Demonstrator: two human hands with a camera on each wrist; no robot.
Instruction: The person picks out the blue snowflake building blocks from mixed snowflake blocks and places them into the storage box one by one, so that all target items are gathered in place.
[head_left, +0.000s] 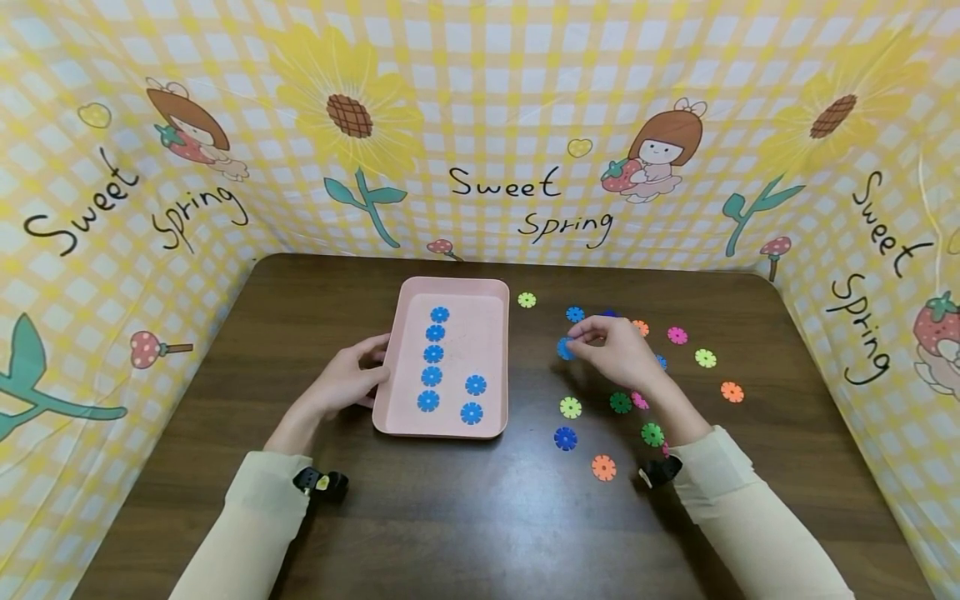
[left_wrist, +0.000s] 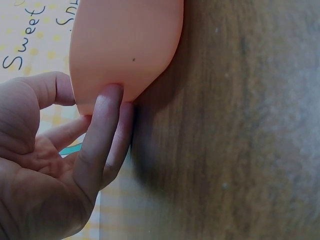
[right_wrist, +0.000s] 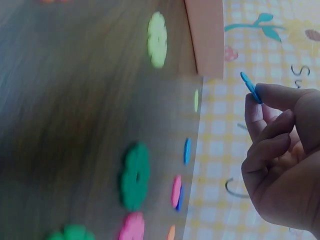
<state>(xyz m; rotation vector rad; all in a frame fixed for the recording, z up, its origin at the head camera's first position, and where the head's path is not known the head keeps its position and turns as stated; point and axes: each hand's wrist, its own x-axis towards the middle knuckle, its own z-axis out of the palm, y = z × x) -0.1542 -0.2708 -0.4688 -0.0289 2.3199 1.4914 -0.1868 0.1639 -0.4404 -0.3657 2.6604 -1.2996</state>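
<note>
My left hand (head_left: 343, 379) grips the left side of a pink tray (head_left: 476, 329), with thumb at the rim and fingers against the outer wall in the left wrist view. Several light-blue notched discs stand in a column inside it, and two more, one a blue disc (head_left: 476, 385), lie to their right. Between thumb and index finger, my right hand (head_left: 618, 350) pinches a light-blue flower-shaped disc (right_wrist: 251, 87). That disc is held nearly edge-on in the right wrist view, above the table right of the tray.
Loose discs lie right of the tray, among them a yellow-green disc (head_left: 570, 407), a dark-blue disc (head_left: 566, 438), an orange disc (head_left: 603, 467) and a green disc (head_left: 620, 402). Some sit under the right hand and forearm. A patterned cloth (head_left: 495, 108) encloses the wooden table (head_left: 450, 517).
</note>
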